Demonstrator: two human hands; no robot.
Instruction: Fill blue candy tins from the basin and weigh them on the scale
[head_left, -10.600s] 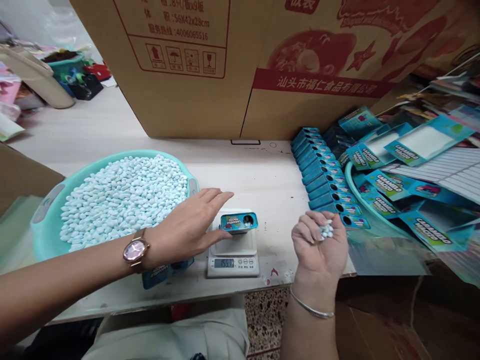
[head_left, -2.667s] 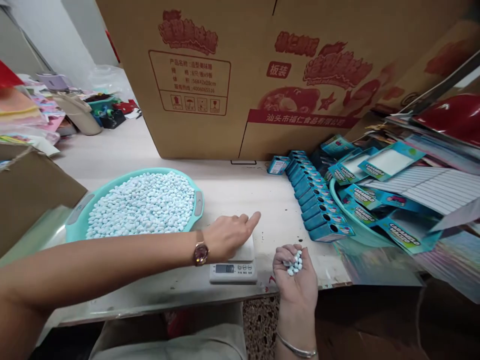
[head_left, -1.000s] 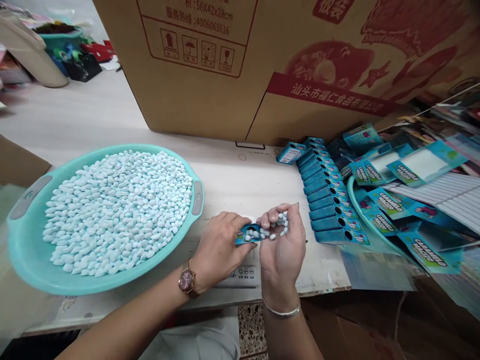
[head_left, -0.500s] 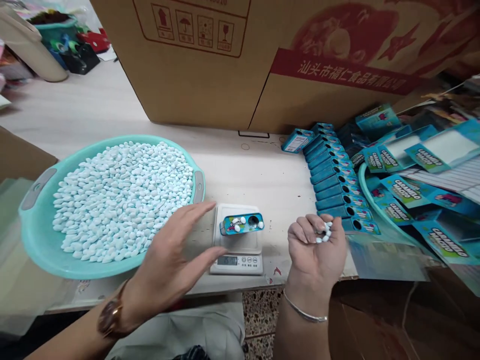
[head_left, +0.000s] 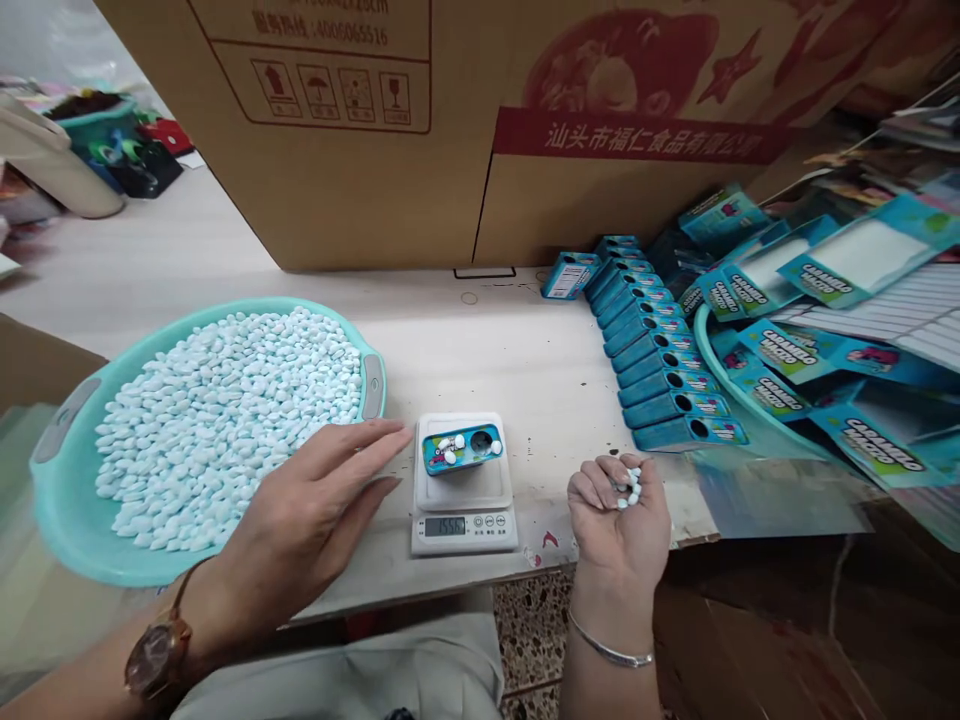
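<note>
A small blue candy tin (head_left: 461,449) stands on the white digital scale (head_left: 465,490), with several loose white candies on its top beside a dark round hole. The scale's display is lit. Just left of the scale hovers my left hand (head_left: 307,505), empty, its fingers stretched out and apart from the tin. My right hand (head_left: 622,520) is palm up at the table's front edge, fingers curled around several small white candies (head_left: 631,488). To the left, a turquoise basin (head_left: 67,515) holds a heap of pale blue-white candies (head_left: 232,425).
A large cardboard box (head_left: 360,190) stands across the back. Right of the scale runs a row of blue tins (head_left: 652,370) with round holes. Beyond them, a turquoise tub (head_left: 709,350) is piled with blue printed cartons (head_left: 881,445). A beige bottle (head_left: 71,165) lies at the far left.
My left hand has drawn back a little from the tin, and its thumb has moved closer to the fingers. My right hand keeps its candies. The whole view has shifted slightly.
</note>
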